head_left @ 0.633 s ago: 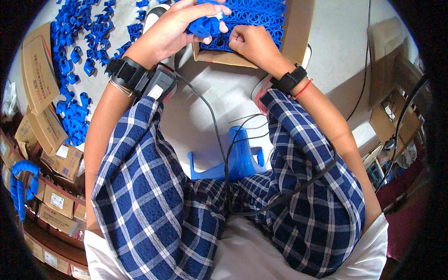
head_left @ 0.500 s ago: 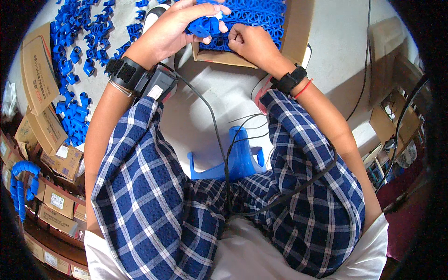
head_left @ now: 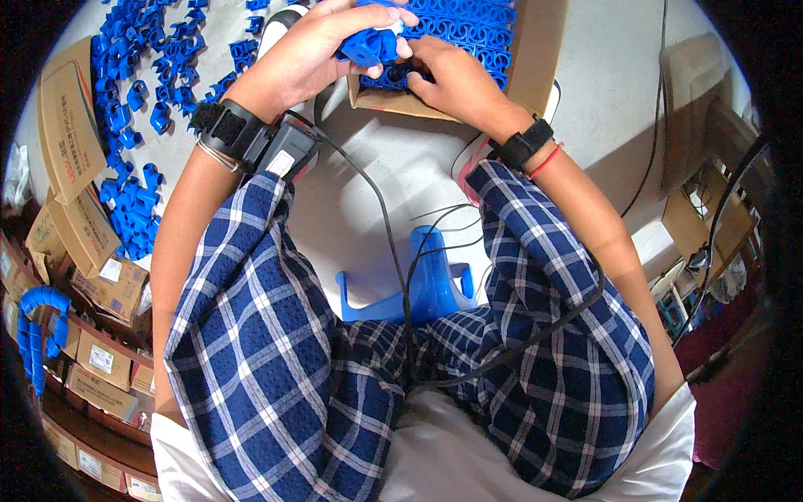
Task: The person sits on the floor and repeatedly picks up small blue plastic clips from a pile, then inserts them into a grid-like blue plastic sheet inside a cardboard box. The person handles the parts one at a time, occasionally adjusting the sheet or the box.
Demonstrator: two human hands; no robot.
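My left hand (head_left: 322, 42) is closed around several blue plastic pipe clips (head_left: 368, 48), above the near left corner of an open cardboard box (head_left: 401, 103). Neat rows of the same kind of blue clips (head_left: 477, 33) fill the box. My right hand (head_left: 456, 79) hangs over the box's near side, beside the left hand. Its thumb and forefinger are apart, with nothing visible between them, and the forefinger points toward the held clips. The other right fingertips are partly hidden.
Loose blue clips (head_left: 138, 209) lie scattered on the floor at the left, beside cardboard flaps (head_left: 71, 125). A blue plastic stool (head_left: 431, 284) shows between my legs. Black cables (head_left: 376, 188) run from my wrist gear over my lap. Stacked cartons (head_left: 104, 360) stand at the lower left.
My right hand has shifted slightly up and left toward the left hand; its curled fingers have opened, the thumb parting from the forefinger. The left hand still holds its clips, almost unmoved.
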